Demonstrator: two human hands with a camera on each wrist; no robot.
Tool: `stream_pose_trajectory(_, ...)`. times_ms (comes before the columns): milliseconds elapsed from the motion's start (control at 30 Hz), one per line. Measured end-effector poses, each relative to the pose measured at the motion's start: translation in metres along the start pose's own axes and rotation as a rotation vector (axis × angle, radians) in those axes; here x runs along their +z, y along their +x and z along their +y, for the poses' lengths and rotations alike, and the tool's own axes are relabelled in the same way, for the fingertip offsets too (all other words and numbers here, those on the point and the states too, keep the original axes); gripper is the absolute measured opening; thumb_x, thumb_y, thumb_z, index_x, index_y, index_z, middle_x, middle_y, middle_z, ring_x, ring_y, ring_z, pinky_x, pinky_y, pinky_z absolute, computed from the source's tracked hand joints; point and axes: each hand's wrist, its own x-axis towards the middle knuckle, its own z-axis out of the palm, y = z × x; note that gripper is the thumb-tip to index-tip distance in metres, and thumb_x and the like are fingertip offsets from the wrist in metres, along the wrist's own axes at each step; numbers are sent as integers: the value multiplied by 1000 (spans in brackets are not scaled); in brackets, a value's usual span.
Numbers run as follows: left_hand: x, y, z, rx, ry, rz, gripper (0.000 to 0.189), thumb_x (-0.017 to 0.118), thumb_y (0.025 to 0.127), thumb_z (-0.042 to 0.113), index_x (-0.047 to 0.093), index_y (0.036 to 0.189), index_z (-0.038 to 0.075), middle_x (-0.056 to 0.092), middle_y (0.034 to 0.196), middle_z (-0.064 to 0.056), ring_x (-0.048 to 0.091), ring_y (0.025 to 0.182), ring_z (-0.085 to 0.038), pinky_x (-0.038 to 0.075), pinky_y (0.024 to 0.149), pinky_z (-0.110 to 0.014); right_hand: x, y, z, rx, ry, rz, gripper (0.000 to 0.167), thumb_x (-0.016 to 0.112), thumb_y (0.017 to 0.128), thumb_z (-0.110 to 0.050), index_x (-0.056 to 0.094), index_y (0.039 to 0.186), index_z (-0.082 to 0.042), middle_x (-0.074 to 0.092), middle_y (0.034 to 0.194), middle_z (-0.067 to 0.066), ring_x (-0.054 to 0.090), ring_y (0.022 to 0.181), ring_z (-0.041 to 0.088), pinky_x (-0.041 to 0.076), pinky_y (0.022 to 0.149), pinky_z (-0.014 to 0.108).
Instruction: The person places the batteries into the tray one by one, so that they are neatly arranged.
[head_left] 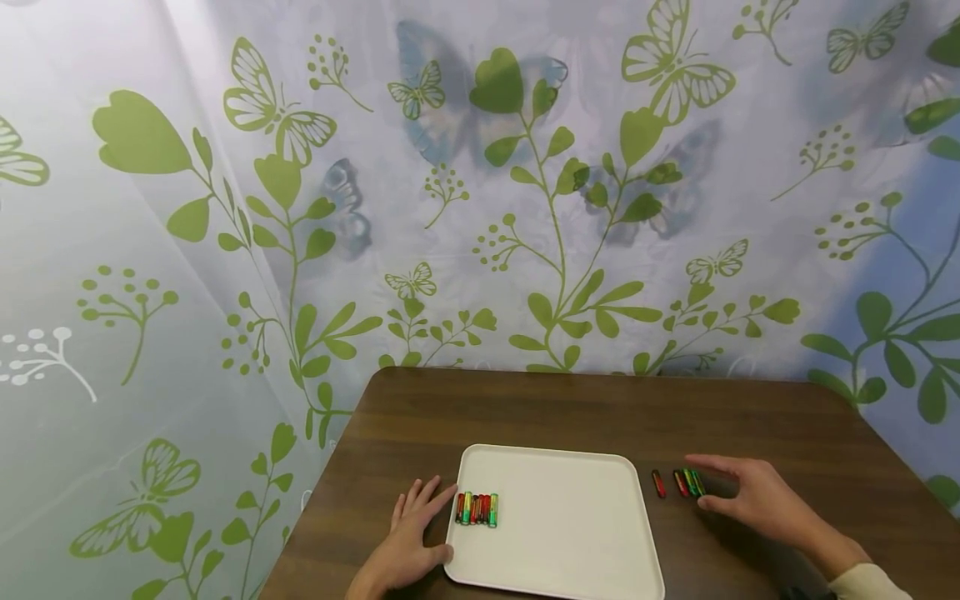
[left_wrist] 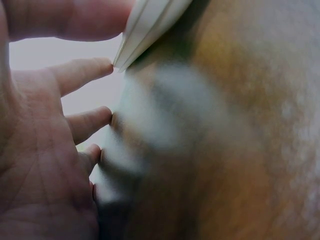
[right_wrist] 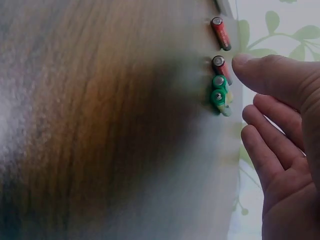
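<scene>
A row of several red and green batteries (head_left: 477,509) lies side by side in the left part of a white tray (head_left: 555,525). My left hand (head_left: 408,537) touches the tray's left edge with thumb and a finger, the other fingers spread on the table; the left wrist view shows the tray rim (left_wrist: 150,30) by the thumb. Right of the tray, a small group of red and green batteries (head_left: 686,482) lies on the table, with a lone red battery (head_left: 657,483) nearer the tray. Beside that group, my right hand (head_left: 765,500) hovers with thumb and fingers apart, holding nothing.
The brown wooden table (head_left: 525,404) has its far edge against a curtain (head_left: 465,208) printed with green leaves and butterflies. A pale sleeve (head_left: 870,583) shows at the right forearm. The tray's raised rim stands between the two battery groups.
</scene>
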Motion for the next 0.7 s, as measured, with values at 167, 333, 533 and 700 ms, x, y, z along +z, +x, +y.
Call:
stream_pose_trajectory(167,1,-1,2,-9,1,-1,91,76,77,14,51,164,17,24,178,-30,1,165,-61,-13,125,-79,4,-1,5,-24,-23,17,65,98,78,-32,77,136,-13,81,130,10,74,112,6,65,83,31)
stream_pose_trajectory(333,3,-3,2,-15,7,-2,91,76,77,15,51,164,17,24,178,-30,1,165,-61,-13,125,-79,8,-4,7,-48,-28,47,60,98,77,-26,78,133,-13,82,126,10,75,108,4,64,80,28)
stream_pose_trajectory(533,4,-5,2,-15,10,4,91,77,77,15,51,164,17,24,178,-30,1,165,-61,-12,125,-79,9,-3,10,-23,-18,25,59,97,79,-21,78,134,-14,81,129,10,76,109,7,64,81,28)
stream_pose_trajectory(700,5,-7,3,-14,8,3,91,77,77,15,51,164,17,24,178,-30,1,165,-61,-12,124,-79,8,-3,12,-32,-32,28,59,97,79,-23,78,134,-15,81,129,8,76,109,9,65,81,29)
